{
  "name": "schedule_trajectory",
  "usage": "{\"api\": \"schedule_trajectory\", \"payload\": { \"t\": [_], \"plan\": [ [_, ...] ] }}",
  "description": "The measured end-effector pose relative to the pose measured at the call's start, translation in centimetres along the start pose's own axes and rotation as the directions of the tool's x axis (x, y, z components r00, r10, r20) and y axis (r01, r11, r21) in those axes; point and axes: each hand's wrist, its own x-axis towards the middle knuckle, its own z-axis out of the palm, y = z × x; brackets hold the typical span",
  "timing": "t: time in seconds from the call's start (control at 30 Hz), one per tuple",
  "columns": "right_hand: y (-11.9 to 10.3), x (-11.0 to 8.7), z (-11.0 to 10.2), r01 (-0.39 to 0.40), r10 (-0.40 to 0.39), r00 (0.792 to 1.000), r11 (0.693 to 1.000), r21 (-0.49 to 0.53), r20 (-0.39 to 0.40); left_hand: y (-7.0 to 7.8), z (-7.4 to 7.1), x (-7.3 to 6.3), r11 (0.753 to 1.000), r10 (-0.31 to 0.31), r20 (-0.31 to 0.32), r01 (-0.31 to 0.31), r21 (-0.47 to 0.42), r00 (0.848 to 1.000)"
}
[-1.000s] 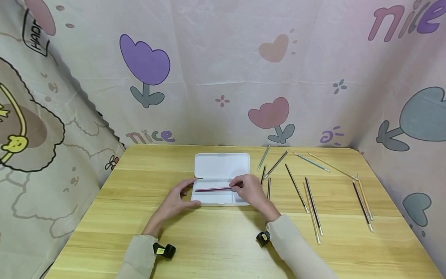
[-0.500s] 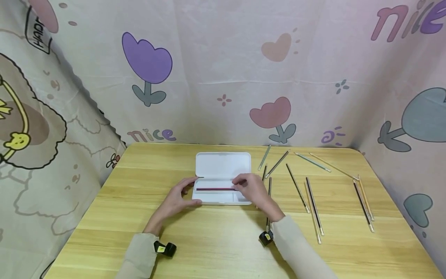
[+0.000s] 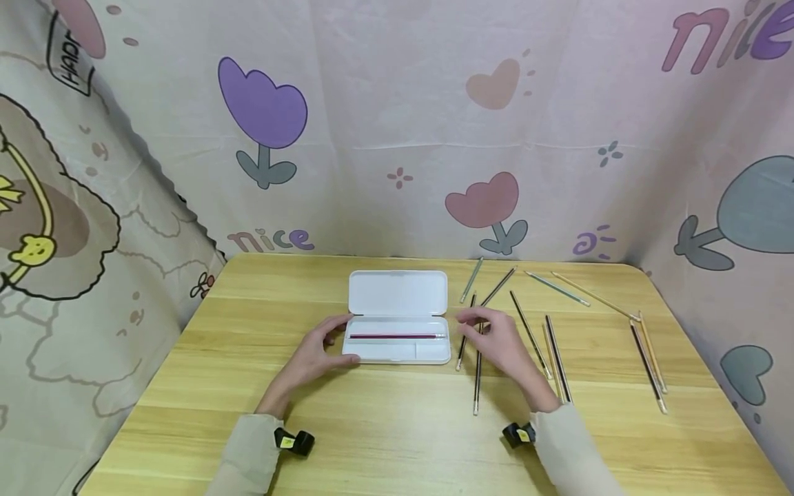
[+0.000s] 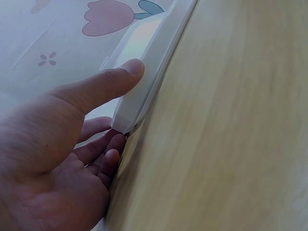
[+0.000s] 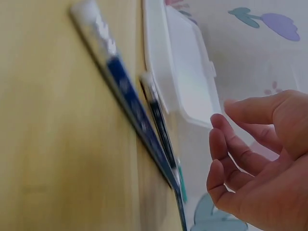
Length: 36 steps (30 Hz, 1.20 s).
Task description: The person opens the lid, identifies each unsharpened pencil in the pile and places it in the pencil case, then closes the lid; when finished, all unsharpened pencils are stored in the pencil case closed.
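A white pencil case (image 3: pixel 378 354) lies on the table with its lid (image 3: pixel 397 293) raised at the back. One red-and-dark pencil (image 3: pixel 393 336) rests lengthwise in its rear compartment. My left hand (image 3: pixel 315 355) grips the case's left end, thumb on the front wall (image 4: pixel 131 65) and fingers around the back corner. To the right of the case, my right hand (image 3: pixel 499 339) hovers over dark pencils with its fingers loosely bent and nothing between them. In the right wrist view, a blue-sided pencil (image 5: pixel 126 86) and a dark pencil (image 5: pixel 161 127) lie near that hand.
Several pencils are scattered over the table's right half, among them a teal pencil (image 3: pixel 558 288), a yellow pencil (image 3: pixel 595 296) and a black pencil (image 3: pixel 645 368). A printed cloth (image 3: pixel 372 83) hangs behind the table (image 3: pixel 372 441).
My right hand has let go of the red-and-dark pencil, which now lies in the case, and has moved right, out over the loose pencils. My left hand stays at the case.
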Motion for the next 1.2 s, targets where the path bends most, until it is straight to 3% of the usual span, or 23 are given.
{"api": "schedule_trajectory", "payload": {
  "t": [0.17, 0.47, 0.7, 1.0, 1.2],
  "plan": [
    [0.7, -1.3, -1.9, 0.007, -0.009, 0.998, 0.999, -0.038, -0.06, 0.0, 0.0, 0.0, 1.0, -0.005, 0.002, 0.005, 0.003, 1.0],
    [1.6, -3.8, -5.2, -0.078, 0.067, 0.986, 0.994, -0.071, -0.156, 0.0, 0.0, 0.0, 1.0, -0.003, 0.006, 0.003, -0.002, 1.0],
    [2.2, -5.6, -7.5, -0.102, 0.069, 0.974, 0.984, -0.143, -0.215, -0.1, 0.0, -0.3, 1.0, -0.007, 0.007, 0.007, -0.013, 1.0],
    [3.9, -8.8, -9.7, -0.209, 0.163, 0.957, 0.961, -0.181, -0.238, 0.0, -0.1, 0.0, 1.0, 0.006, 0.015, -0.005, -0.018, 1.0],
    [5.0, -10.0, -10.3, -0.233, 0.198, 0.967, 0.942, -0.241, -0.159, 0.0, -0.1, 0.0, 1.0, -0.006, 0.016, 0.006, -0.023, 1.0]
  ]
}}
